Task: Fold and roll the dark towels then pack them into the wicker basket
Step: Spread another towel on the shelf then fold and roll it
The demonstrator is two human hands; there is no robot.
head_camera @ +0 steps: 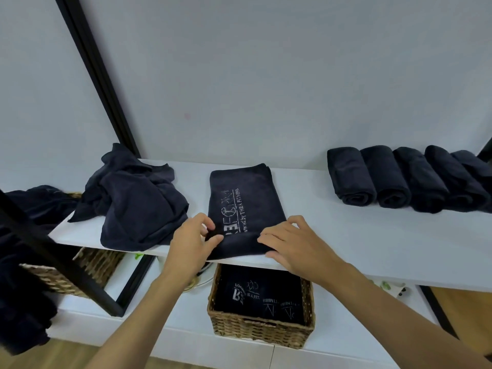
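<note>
Dark folded towel (243, 206) flat at shelf (346, 235) centre; left hand (193, 242) pinches its near edge, right hand (295, 242) presses open on it. Wicker basket (262, 330) at 6 o'clock below, rolled towels (399, 179) at 2 o'clock.

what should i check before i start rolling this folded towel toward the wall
1. Folded towel lies flat on the white shelf, logo up: ok.
2. Left hand and right hand both on the towel's near edge: ok.
3. Near edge already turned up a little for the first roll: ok.
4. Clear shelf ahead of the towel: ok; the loose towel pile sits close on its left.
5. Rolled towels parked well to the right: ok.
6. Room left in the wicker basket below: cannot tell.
</note>
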